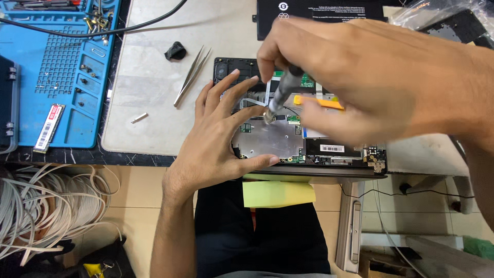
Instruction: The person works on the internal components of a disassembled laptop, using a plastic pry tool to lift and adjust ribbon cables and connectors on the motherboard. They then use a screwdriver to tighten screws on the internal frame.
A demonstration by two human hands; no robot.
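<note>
Tiled floor below, dark stone-pattern table above it, a pale work mat [154, 92] over the middle of the table.

Near edge: opened laptop chassis [309, 149], internals up, overhanging the near table edge; yellow sheet [278, 194] beneath it.
Left hand [216, 139]: fingers spread wide, flat on the chassis's left part, holding nothing, thumb along its near edge.
Right hand [360, 77]: closed around a screwdriver [280, 92], blurred. Long axis slants from the fingers down and left; tip meets the board just right of the left fingertips, the right hand being the nearer to it.
Orange pry tool [321, 103]: on the chassis, under the right hand.
Mid mat: tweezers [191, 74], small black cap [176, 50].
Left edge: blue parts tray [67, 77] with screws.
Far edge: black flat battery pack [319, 13].
</note>
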